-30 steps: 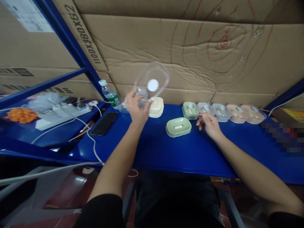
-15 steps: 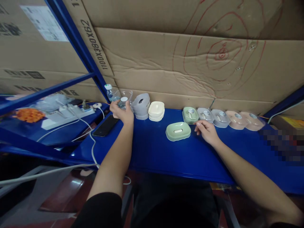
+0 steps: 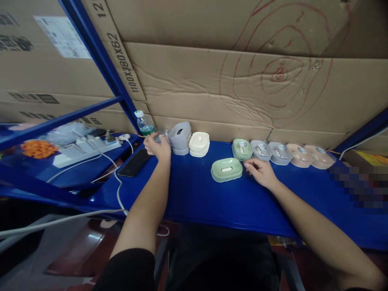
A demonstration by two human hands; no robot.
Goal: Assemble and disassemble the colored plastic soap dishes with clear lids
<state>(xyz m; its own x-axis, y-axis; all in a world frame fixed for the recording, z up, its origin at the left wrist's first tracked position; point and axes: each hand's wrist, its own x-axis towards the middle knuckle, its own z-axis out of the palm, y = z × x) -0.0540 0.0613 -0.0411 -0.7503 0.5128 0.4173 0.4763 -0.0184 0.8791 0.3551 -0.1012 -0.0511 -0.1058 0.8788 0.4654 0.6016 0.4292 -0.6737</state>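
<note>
My left hand (image 3: 158,147) is at the back left, its fingers curved around a clear plastic lid (image 3: 164,133) that they mostly cover. Just right of it stands a stack of grey dish parts (image 3: 180,139), then a stack of cream ones (image 3: 199,144). A green soap dish (image 3: 226,169) with a pale oblong piece in its middle lies on the blue table. At the dish's right end is my right hand (image 3: 261,171), thumb and fingers drawn together; whether they touch the dish or pinch something small, I cannot tell.
Several clear-lidded boxes line the back right: a green one (image 3: 242,150), grey ones (image 3: 280,153) and pink ones (image 3: 319,157). A bottle (image 3: 144,123) and a black phone (image 3: 135,162) are at left, near a power strip (image 3: 87,151) with cables. Cardboard (image 3: 194,97) walls the back.
The clear lid with a round label, raised in my left hand before, is now lower and mostly behind the fingers, leaving the bottle in plainer view. My right hand has come closer to the green dish.
</note>
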